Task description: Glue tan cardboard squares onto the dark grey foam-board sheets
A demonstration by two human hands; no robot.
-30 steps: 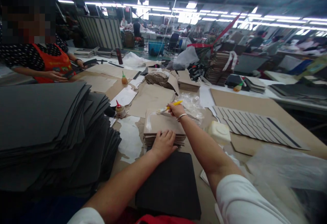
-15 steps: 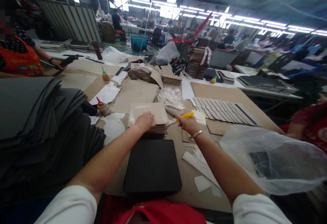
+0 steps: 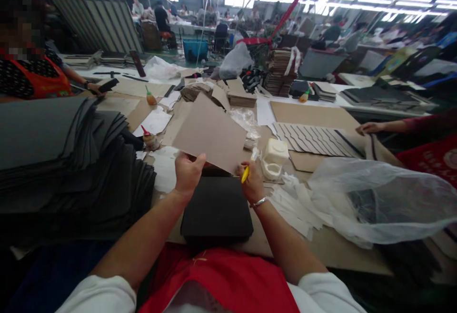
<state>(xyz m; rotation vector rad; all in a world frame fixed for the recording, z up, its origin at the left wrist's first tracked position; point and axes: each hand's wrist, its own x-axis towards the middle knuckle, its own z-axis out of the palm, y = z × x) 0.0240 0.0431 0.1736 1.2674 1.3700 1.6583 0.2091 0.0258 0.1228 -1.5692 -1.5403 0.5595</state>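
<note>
A tan board (image 3: 214, 134) is raised and tilted above the table, one corner pointing up and away. My left hand (image 3: 189, 172) pinches its lower left edge between thumb and fingers. At the board's lower right corner my right hand (image 3: 252, 180) is closed around a yellow-handled brush (image 3: 245, 174), its pale bristles pointing up and away; the fingertips touch the board's corner. Below and nearer me lies a stack of black sheets (image 3: 217, 208). A cream plastic container (image 3: 274, 156) stands just right of my right hand.
Dark grey sheets (image 3: 39, 137) are piled high at the left. A red-tipped glue bottle (image 3: 150, 139) stands beside them. Clear plastic (image 3: 385, 199) and white paper strips (image 3: 293, 203) lie at the right. One person is at the left; another person's hand (image 3: 371, 127) reaches in from the right.
The tan board has come up off the stack in my left hand and is tilted. My right hand has moved slightly down and left, and the brush now points upward. Another person's hand has appeared at the right.
</note>
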